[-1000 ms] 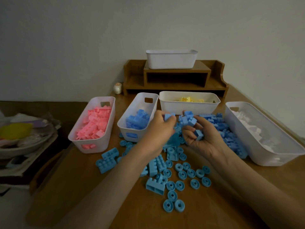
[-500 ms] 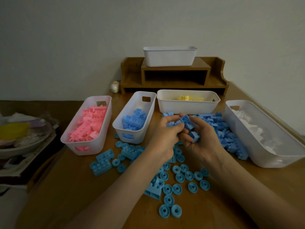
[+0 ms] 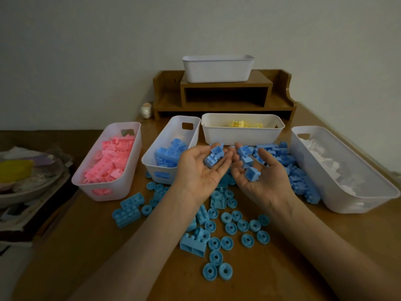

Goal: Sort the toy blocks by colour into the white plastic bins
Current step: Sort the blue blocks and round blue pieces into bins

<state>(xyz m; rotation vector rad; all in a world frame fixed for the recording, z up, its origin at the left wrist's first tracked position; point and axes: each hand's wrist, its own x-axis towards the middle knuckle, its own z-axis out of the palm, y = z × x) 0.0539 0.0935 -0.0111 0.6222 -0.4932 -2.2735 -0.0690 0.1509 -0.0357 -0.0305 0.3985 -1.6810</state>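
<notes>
Both hands now turned palm-up and spread, side by side just right of the blue bin [image 3: 171,148]; half a second ago they were pressed together, fingers working a clump of blue blocks. Reads as the clump pulled apart into loose pieces, ready to tip in.

Left hand [image 3: 200,168]: open, fingers only slightly curled, a couple of small blue blocks [image 3: 213,157] resting on the fingers, nothing pinched. Right hand [image 3: 259,174]: open and cupped, several blue blocks lying on palm and fingers, one loose blue brick [image 3: 252,173] mid-palm. Neither hand clamps anything; pieces just sit there, so a tilt could spill them.

Blue bin holds a partial load of blue blocks. Left of it, the pink bin [image 3: 108,161] with pink blocks. Right of it, behind the hands, the yellow bin [image 3: 242,135]; far right, the white-block bin [image 3: 338,170]. A spare bin [image 3: 218,68] sits on the wooden shelf [image 3: 225,92] behind the blue bin.

Still unsorted on the table [image 3: 65,246]: blue pile [image 3: 290,168] between the yellow and white-block bins, plus blue wheels [image 3: 236,227] and bigger bricks [image 3: 128,210] in front of the blue bin. Only blue looks left loose. Judgement: well along, the next move is a short carry left to drop both handfuls in the blue bin.
</notes>
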